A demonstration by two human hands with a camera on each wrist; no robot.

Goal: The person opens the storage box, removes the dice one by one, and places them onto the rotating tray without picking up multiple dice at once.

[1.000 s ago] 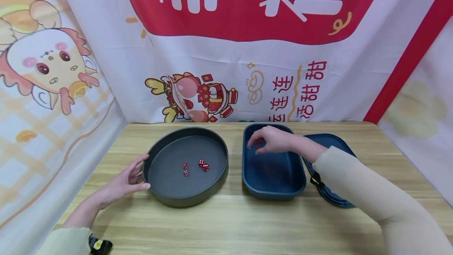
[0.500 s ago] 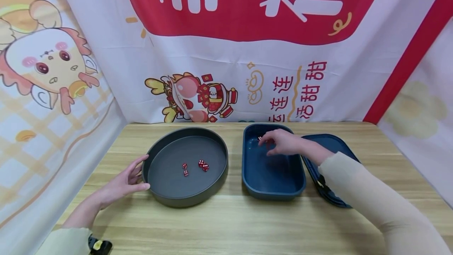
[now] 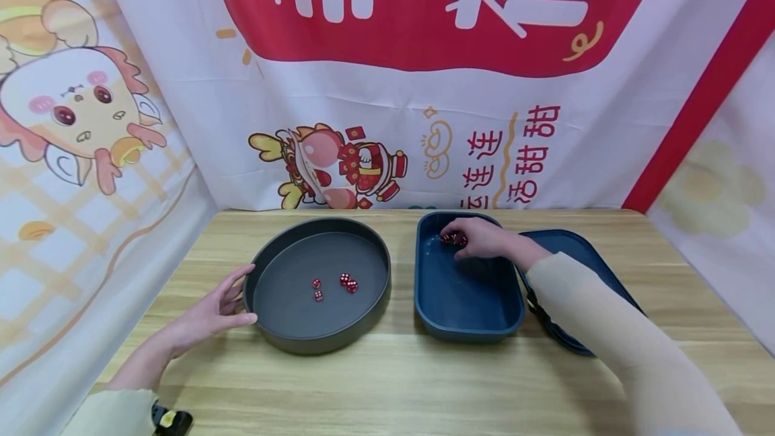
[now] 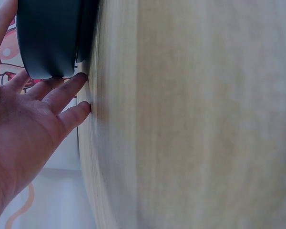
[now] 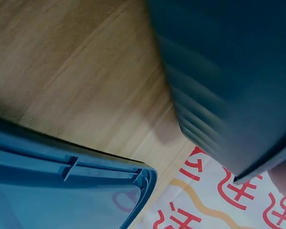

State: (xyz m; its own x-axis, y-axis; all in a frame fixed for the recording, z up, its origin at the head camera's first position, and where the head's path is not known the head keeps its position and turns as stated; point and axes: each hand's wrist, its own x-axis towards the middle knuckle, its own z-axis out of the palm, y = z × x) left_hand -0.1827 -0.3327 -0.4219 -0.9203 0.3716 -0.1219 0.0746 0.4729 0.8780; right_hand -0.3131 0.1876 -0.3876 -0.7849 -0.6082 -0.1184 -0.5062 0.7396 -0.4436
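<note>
My left hand (image 3: 218,308) lies against the left side of a round dark grey pan (image 3: 321,336), thumb and fingers spread at its rim. In the left wrist view its outstretched fingertips meet the pan's wall (image 4: 50,43). Two pairs of red dice (image 3: 348,282) lie on the pan's floor. Inside the deep blue container (image 3: 466,301), my right hand (image 3: 481,237) reaches down at the far end. Several red dice (image 3: 454,239) show beneath its bent fingers, with the thumb apart on the near side. In the right wrist view the container's outer wall (image 5: 200,86) hides most of that hand.
A blue lid (image 3: 563,244) lies right of the container, partly under my right forearm. Its clip and raised rim (image 5: 76,167) show in the right wrist view. All stands on a wooden table (image 3: 375,389), with a printed cloth (image 3: 399,99) hanging behind.
My right hand has shifted slightly right and lower into the container. Dice hidden behind it a second ago now show under its fingers. The left hand and the pan have stayed put.
</note>
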